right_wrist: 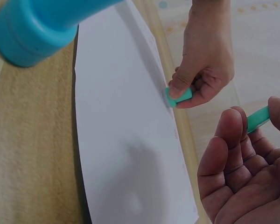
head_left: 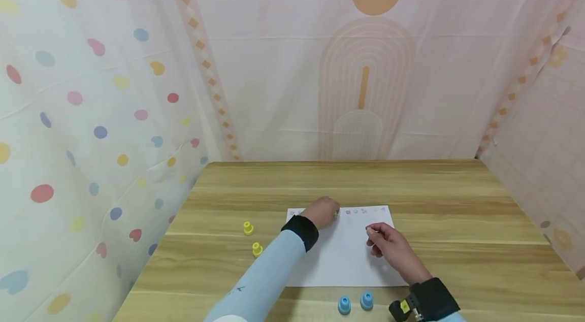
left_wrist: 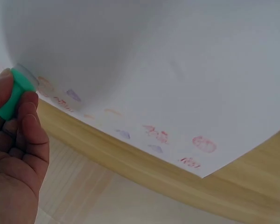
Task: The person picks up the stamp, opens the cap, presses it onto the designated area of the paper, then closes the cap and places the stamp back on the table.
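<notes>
My left hand (head_left: pixel 322 212) pinches a green toy stamp (left_wrist: pixel 17 93) at the far edge of a white sheet of paper (head_left: pixel 340 261). In the right wrist view the stamp's grey-rimmed end meets the paper, or nearly so; I cannot tell which. Small red, purple and orange prints (left_wrist: pixel 156 134) line that edge. Over the right part of the sheet, my right hand (head_left: pixel 393 248) holds a small green cap-like piece (right_wrist: pixel 258 119) between thumb and fingertips. The head view hides the stamp behind the left hand.
Two yellow stamps (head_left: pixel 248 228) stand on the wooden table (head_left: pixel 439 185) left of the paper, one partly behind the left sleeve. A pair of blue stamps (head_left: pixel 344 305) stands by the near edge of the sheet. Patterned curtains (head_left: pixel 274 83) hang behind and beside the table.
</notes>
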{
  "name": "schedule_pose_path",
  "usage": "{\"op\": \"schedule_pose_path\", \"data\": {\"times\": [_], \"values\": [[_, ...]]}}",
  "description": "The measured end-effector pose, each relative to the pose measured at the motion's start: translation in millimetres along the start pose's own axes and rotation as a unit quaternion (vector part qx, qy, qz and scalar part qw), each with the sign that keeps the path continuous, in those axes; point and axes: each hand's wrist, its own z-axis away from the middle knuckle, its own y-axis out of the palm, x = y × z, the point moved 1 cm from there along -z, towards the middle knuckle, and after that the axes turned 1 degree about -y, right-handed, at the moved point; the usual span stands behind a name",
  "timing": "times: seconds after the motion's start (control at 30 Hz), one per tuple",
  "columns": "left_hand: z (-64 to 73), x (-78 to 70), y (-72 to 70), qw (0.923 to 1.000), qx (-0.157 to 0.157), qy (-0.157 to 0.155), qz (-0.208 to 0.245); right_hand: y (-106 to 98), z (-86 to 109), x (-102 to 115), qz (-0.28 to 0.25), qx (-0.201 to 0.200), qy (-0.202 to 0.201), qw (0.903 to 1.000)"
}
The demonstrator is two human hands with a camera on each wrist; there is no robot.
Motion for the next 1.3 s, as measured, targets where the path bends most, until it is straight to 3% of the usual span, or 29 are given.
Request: {"op": "schedule_pose_path", "data": {"times": [0.3, 0.67, 1.0, 1.3], "values": [[-1.1, -6.1, -10.4, 0.9996, 0.019, -0.006, -0.021, -1.5, 0.5, 2.3, 0.001, 0.001, -0.008, 1.0000], [-0.6, -5.8, -6.2, 0.9997, 0.012, -0.005, -0.023, -3.8, -1.8, 3.0, 0.004, 0.003, -0.007, 1.0000], [-0.9, -6.2, -8.6, 0.9998, 0.019, -0.010, 0.006, -4.6, -1.7, 2.2, 0.004, 0.005, -0.011, 0.9999], [-4.1, -4.2, -7.2, 0.9997, 0.019, -0.016, -0.005, -4.6, -3.1, 4.2, 0.005, 0.007, -0.004, 1.0000]]}}
